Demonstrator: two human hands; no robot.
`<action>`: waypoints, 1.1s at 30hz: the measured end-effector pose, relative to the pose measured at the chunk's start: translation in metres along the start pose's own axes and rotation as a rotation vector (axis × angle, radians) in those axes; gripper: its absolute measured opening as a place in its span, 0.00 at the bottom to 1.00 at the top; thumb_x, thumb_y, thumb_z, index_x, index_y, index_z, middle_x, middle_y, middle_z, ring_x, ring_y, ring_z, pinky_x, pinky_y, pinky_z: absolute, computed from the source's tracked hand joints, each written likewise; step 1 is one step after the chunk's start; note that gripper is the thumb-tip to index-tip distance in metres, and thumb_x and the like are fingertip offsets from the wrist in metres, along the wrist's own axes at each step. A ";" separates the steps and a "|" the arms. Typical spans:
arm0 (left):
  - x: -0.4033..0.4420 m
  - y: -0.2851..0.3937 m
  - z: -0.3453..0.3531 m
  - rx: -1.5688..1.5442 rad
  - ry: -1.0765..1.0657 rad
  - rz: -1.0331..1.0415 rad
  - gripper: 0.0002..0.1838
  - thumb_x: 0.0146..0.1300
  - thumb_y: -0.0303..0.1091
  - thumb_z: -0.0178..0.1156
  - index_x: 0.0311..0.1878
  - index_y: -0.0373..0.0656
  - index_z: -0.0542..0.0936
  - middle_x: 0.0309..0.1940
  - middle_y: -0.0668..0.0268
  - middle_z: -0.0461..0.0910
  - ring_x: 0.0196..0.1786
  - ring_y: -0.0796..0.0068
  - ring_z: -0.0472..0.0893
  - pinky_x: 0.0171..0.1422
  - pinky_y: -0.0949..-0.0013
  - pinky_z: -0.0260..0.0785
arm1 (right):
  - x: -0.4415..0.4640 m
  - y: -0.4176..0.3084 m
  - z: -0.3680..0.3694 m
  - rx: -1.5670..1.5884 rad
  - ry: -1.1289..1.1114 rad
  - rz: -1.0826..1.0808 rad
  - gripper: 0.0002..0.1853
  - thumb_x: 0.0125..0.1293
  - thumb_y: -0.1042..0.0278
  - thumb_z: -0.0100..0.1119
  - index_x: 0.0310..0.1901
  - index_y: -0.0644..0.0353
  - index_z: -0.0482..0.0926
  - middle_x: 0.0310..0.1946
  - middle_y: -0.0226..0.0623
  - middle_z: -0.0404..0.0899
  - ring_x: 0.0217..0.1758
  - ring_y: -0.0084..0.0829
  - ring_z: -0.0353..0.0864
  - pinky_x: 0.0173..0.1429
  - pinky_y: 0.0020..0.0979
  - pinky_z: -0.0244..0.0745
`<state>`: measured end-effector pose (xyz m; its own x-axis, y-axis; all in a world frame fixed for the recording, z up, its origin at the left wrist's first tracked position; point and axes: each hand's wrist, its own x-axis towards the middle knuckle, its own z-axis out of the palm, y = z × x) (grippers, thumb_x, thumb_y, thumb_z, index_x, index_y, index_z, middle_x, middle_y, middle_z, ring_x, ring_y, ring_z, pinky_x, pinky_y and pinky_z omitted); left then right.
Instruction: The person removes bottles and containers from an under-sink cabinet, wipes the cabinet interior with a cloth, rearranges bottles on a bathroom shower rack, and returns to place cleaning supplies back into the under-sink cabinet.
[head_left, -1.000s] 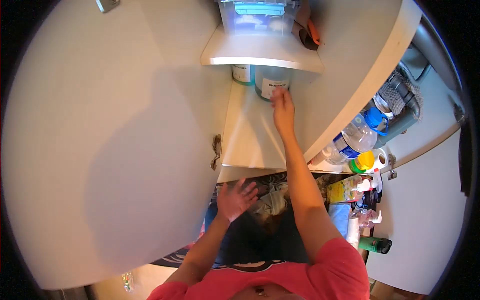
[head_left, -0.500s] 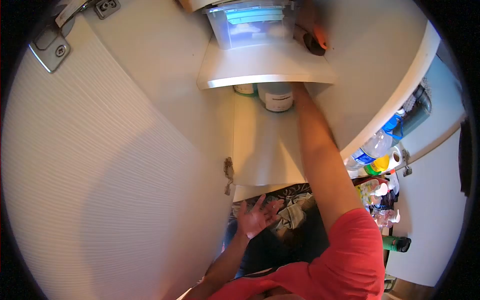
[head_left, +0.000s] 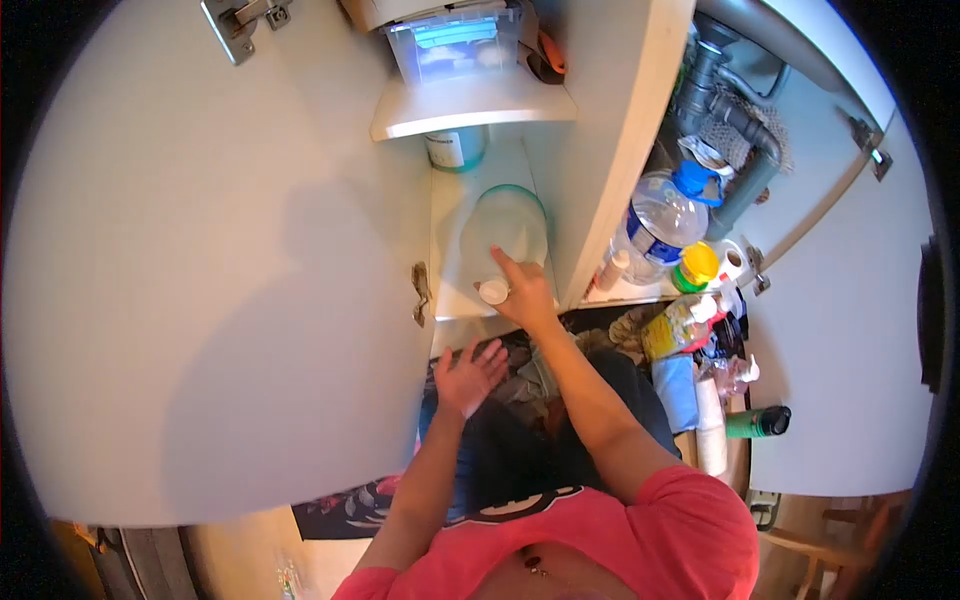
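Observation:
A large clear greenish bottle with a round white cap is tilted with its neck toward me on the lower cupboard shelf. My right hand is closed round its neck beside the cap, with the index finger stretched along the bottle. Palm up and fingers spread, my left hand is held just in front of the shelf edge and holds nothing. Farther back on the same shelf stands a similar container with a white label, its top hidden by the shelf above.
A clear plastic box sits on the upper shelf. The cupboard door stands open at left. At right are a large water bottle, drain pipes, a yellow-lidded container and several pump bottles.
My right hand has come out from deep in the lower shelf, bringing a large bottle toward the front edge. My view has shifted right. My left hand stays open.

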<state>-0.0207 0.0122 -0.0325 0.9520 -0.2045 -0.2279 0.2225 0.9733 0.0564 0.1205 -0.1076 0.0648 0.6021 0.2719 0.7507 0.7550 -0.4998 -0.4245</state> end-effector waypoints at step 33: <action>-0.015 -0.013 0.010 0.187 0.070 0.055 0.24 0.66 0.47 0.46 0.59 0.42 0.65 0.62 0.49 0.62 0.61 0.55 0.65 0.65 0.54 0.58 | -0.103 -0.096 -0.444 -0.480 0.278 0.817 0.17 0.46 0.61 0.70 0.33 0.65 0.80 0.25 0.39 0.81 0.28 0.24 0.79 0.34 0.28 0.73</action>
<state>-0.0361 0.0018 -0.0197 0.9484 -0.1374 -0.2859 0.2118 0.9453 0.2482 -0.1295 -0.4526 0.2533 0.7622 -0.4779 0.4366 -0.0884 -0.7449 -0.6613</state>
